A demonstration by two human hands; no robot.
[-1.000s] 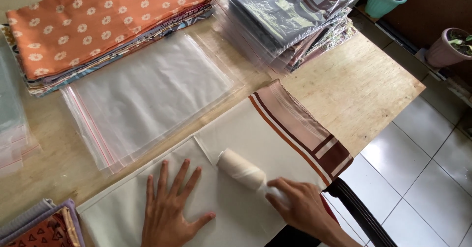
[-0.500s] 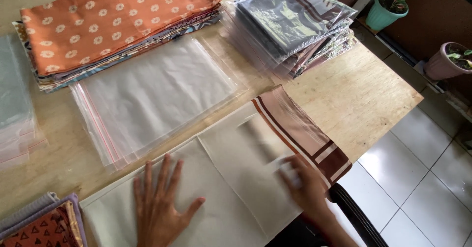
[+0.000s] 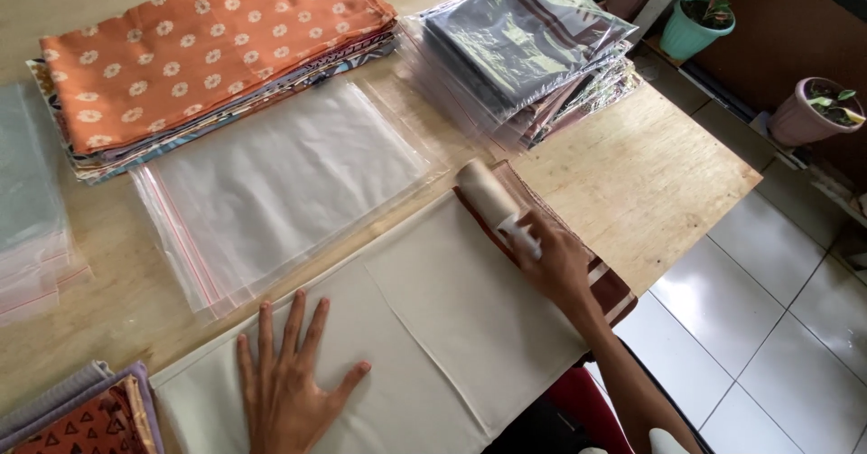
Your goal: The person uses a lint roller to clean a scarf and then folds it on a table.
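A white cylindrical lint roller [image 3: 489, 194] is being gripped by the right hand [image 3: 557, 260] at the striped edge of a cream folded cloth [image 3: 433, 318], pinned by the open left hand [image 3: 287, 382] near the wooden counter [image 3: 632, 174] edge, beside clear zip bags [image 3: 280, 174].

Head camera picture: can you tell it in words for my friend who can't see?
A right hand rolls a lint roller over a cream cloth on a wooden table, while the left hand lies flat on the cloth. Behind it lie clear bags, an orange flowered fabric stack and bagged cloths.
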